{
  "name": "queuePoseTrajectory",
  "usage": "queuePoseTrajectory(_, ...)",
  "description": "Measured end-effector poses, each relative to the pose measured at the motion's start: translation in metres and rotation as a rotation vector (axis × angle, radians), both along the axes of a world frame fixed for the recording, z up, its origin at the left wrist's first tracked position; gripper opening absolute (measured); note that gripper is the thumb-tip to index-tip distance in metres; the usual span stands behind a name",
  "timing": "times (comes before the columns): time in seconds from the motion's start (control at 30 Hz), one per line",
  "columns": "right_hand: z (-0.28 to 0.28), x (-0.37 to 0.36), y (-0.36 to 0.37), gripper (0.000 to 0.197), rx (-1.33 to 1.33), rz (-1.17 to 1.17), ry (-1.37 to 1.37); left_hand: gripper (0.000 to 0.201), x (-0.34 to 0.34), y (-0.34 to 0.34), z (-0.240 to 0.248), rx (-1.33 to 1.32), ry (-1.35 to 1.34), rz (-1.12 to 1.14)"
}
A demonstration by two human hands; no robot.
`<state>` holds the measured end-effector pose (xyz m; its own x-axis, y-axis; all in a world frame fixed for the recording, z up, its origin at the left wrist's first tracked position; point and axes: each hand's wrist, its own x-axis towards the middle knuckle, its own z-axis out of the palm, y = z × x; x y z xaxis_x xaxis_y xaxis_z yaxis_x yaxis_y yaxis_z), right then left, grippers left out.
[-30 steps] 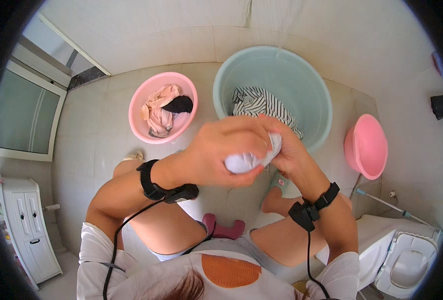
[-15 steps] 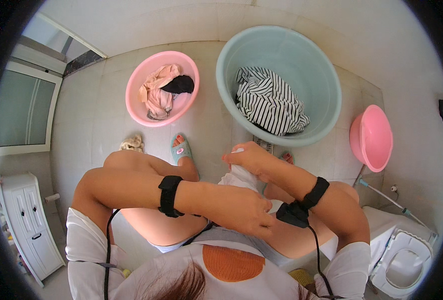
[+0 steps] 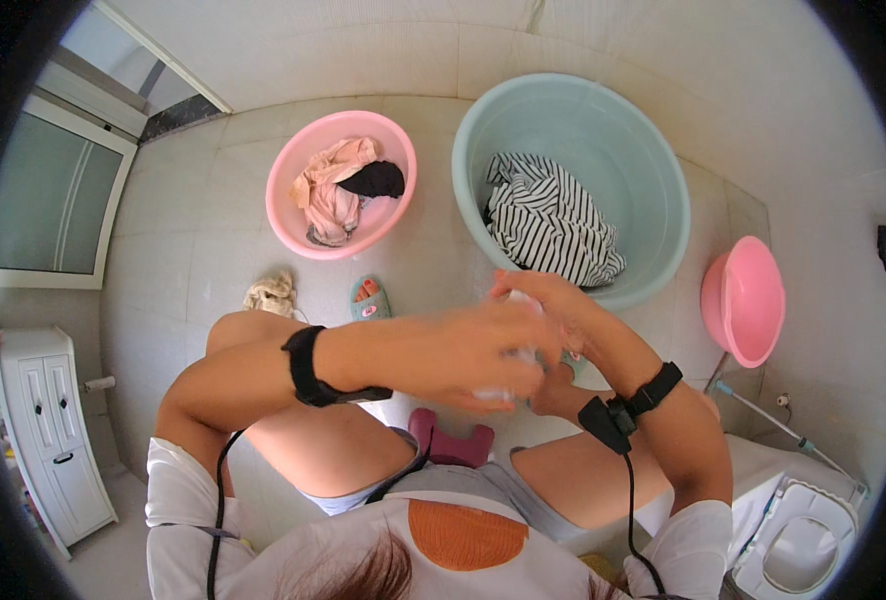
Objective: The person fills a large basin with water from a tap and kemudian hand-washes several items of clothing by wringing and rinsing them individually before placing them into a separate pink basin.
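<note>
My left hand (image 3: 488, 345) is smeared by motion, its fingers closed around a bunched white cloth (image 3: 525, 354). Bits of the white fabric poke out between and below those fingers. Just beyond it, touching or nearly so, my right hand (image 3: 548, 300) is closed on the same cloth, mostly hidden behind the left hand. Both hands are over my lap, near the rim of a large blue-green tub (image 3: 471, 215). Inside that tub lies a black-and-white striped garment (image 3: 555, 220).
A pink basin (image 3: 281, 215) holds pink and black clothes (image 3: 333, 195). Another pink basin (image 3: 743, 305) leans at the right by a mop pole (image 3: 768, 415). A beige cloth (image 3: 271, 293) lies on the floor. A white cabinet (image 3: 58, 420), maroon stool (image 3: 453, 440) and toilet seat (image 3: 803, 540) surround me.
Both hands have risen away from my lap toward the large tub. My left hand has come up beside the right one and taken hold of the white cloth, which is now bunched smaller.
</note>
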<state>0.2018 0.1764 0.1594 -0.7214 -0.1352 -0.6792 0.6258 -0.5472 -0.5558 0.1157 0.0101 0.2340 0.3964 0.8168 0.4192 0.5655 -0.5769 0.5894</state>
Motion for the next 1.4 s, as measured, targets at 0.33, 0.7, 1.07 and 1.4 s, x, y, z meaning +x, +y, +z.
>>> queuePoseTrajectory(0.33,0.050,-0.016,0.014,0.017,0.772,-0.537,0.334,0.018,-0.048,-0.001,-0.029,-0.591,-1.796,0.586)
queuePoseTrajectory(0.7,0.088,-0.004,-0.004,0.025,1.521,-0.261,1.317,0.053,-0.032,0.013,-0.035,-1.348,-1.535,0.574)
queuePoseTrajectory(1.07,0.106,0.000,-0.004,0.018,1.251,-0.612,1.411,0.024,-0.033,0.034,-0.015,-0.564,-1.968,0.558)
queuePoseTrajectory(1.4,0.105,-0.027,-0.021,0.018,0.224,-0.979,0.554,0.016,-0.047,0.038,0.037,0.317,-1.164,1.083)
